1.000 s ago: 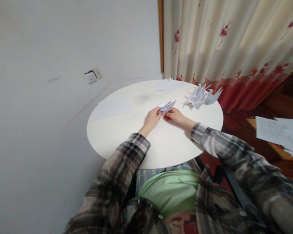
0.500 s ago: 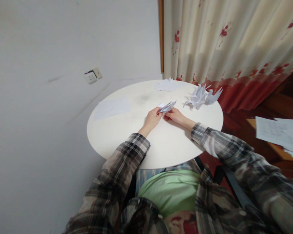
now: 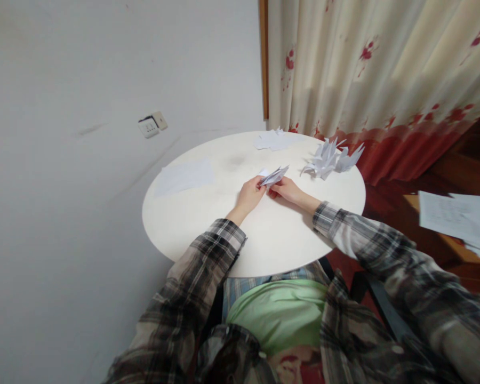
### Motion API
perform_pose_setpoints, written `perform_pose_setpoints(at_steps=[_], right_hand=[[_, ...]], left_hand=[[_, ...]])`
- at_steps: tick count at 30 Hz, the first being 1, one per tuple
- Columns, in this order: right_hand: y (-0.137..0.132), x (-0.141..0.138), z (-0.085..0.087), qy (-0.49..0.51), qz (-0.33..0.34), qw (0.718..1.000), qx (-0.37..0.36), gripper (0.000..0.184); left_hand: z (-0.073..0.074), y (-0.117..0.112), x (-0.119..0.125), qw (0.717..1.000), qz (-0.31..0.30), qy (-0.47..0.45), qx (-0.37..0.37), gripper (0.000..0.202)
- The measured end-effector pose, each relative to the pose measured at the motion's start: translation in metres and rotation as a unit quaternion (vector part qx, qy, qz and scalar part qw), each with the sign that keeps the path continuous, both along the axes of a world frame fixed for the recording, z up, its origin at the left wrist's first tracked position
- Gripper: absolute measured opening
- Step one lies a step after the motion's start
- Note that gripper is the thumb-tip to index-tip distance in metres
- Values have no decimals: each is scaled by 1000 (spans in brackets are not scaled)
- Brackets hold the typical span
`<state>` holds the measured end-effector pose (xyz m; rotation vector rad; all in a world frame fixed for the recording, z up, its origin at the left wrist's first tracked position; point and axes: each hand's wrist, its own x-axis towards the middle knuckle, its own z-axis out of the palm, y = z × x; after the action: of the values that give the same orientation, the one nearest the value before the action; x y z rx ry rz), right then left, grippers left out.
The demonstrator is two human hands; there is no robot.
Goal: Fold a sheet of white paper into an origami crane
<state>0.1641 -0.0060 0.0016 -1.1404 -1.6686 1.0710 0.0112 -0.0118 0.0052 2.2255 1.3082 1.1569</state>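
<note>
A piece of folded white paper [image 3: 275,176], narrow and layered with pointed ends, is held between my two hands just above the round table. My left hand [image 3: 251,193] pinches its left end between thumb and fingers. From the right, my right hand [image 3: 285,190] grips its lower edge with curled fingers; some fingertips are hidden behind the paper. Several folded paper cranes [image 3: 328,159] stand in a cluster on the table, beyond my right hand.
Flat white sheets [image 3: 186,176] lie on the left of the white round table [image 3: 280,240]. More paper pieces [image 3: 272,140] lie at its far edge. A wall with a socket [image 3: 149,127] is at left, a curtain [image 3: 344,64] behind. Printed papers [image 3: 456,216] rest on a wooden surface at right.
</note>
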Motion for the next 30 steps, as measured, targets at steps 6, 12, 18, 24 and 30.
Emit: perform_pose_setpoints(at_steps=[6, 12, 18, 24, 30], right_hand=[[1, 0, -1, 4, 4, 1000, 3, 7], [3, 0, -4, 11, 0, 1000, 1, 7], [3, 1, -5, 22, -1, 1000, 2, 4], [4, 2, -6, 6, 1, 1000, 9, 8], [4, 1, -5, 1, -1, 1000, 11, 8]], left_hand=[[1, -1, 0, 1000, 6, 0, -3, 26], [3, -3, 1, 1000, 10, 0, -14, 26], [2, -1, 1, 1000, 10, -4, -17, 27], [0, 1, 1, 1000, 5, -4, -7, 28], [1, 0, 1, 1000, 3, -6, -7, 28]])
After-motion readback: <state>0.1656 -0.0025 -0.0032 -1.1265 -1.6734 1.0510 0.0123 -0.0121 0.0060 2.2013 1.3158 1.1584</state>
